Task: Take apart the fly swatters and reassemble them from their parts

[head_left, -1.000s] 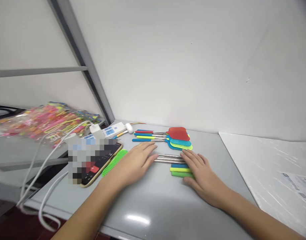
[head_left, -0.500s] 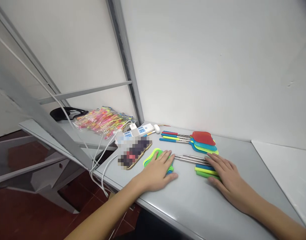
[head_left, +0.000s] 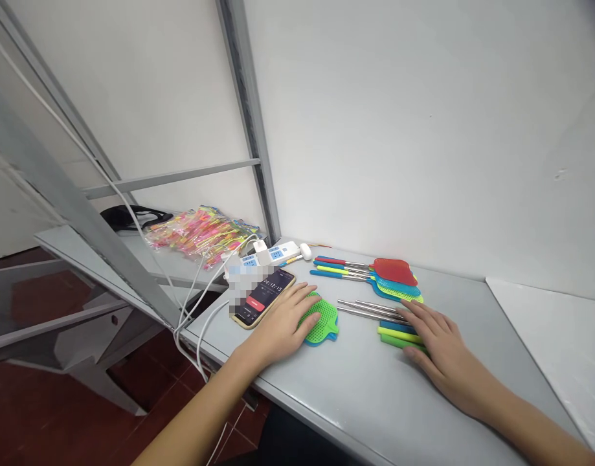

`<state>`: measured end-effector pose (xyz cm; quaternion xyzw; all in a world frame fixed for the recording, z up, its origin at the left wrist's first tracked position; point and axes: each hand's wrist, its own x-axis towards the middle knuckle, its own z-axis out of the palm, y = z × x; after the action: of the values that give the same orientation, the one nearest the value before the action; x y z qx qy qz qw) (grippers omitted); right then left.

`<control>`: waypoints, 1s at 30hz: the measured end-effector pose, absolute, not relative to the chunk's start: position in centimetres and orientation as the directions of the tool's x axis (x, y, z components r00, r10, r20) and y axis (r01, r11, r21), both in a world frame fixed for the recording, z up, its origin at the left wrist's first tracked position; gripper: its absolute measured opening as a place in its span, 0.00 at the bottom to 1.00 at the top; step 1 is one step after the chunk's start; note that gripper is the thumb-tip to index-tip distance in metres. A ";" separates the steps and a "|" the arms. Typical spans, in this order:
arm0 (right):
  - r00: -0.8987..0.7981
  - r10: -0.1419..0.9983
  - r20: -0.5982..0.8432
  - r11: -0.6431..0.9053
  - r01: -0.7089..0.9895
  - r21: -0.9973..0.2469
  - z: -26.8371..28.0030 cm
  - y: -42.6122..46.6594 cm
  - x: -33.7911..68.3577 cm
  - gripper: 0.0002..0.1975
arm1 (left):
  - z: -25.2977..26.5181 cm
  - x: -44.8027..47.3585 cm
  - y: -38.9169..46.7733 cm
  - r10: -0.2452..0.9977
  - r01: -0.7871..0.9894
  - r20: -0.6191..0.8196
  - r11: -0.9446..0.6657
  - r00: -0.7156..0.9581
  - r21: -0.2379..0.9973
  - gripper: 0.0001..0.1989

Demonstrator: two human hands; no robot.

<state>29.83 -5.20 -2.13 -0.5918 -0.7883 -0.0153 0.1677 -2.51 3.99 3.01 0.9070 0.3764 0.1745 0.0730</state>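
My left hand [head_left: 283,323] lies with fingers spread over the left part of a small stack of fly swatter heads [head_left: 326,325], bright green on top with blue beneath. To the right, my right hand [head_left: 443,346] is stretched out, its fingers lying across the ends of loose metal rods [head_left: 370,310] and several coloured handle tubes [head_left: 399,332] in blue, yellow and green. Behind both hands, several whole fly swatters [head_left: 395,270] lie in a pile, a red one on top, their heads to the right.
A phone [head_left: 263,299] with a timer on its screen lies left of my left hand. Behind it are a white power strip [head_left: 290,249] and cables. Bagged colourful items [head_left: 202,233] and a black object [head_left: 132,218] rest on the side shelf. A white board [head_left: 544,343] is at right.
My left hand has slid left, uncovering more of the green swatter head. My right hand stays nearly in place over the handles. The phone's screen now shows.
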 end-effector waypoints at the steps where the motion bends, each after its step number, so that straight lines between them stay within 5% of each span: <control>1: -0.246 0.927 0.284 0.302 0.937 -0.175 -2.1 -5.2 29.8 0.26 | 3.1 -2.7 4.0 0.698 0.653 0.237 -0.716 0.676 0.247 0.22; 6: -0.239 0.918 0.316 0.304 0.937 -0.174 -2.0 -5.1 29.9 0.25 | 2.8 -2.8 4.1 0.641 0.612 0.119 -0.763 0.758 0.209 0.42; 15: -0.202 0.921 0.332 0.297 0.917 -0.267 -1.9 -5.0 29.9 0.24 | 2.0 -2.9 4.9 0.668 0.655 0.186 -0.743 0.720 0.135 0.27; 20: 0.047 0.941 0.335 0.144 0.840 -0.523 -1.4 -4.7 30.0 0.20 | 3.2 -1.4 5.6 0.652 0.644 0.203 -0.757 0.731 0.114 0.30; 24: 0.350 0.911 0.217 -0.033 0.587 -0.809 -0.7 -4.3 29.9 0.21 | 4.4 2.7 5.6 0.653 0.609 0.168 -0.753 0.739 0.249 0.33; 30: 0.471 0.877 0.089 -0.066 0.302 -0.951 -1.1 -3.8 30.5 0.21 | 3.1 8.6 6.1 0.652 0.622 -0.026 -0.709 0.757 0.333 0.41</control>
<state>30.48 -3.83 -1.14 -0.6770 -0.4357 0.2730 0.5266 8.57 6.06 3.13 0.9232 0.3451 0.0468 0.1627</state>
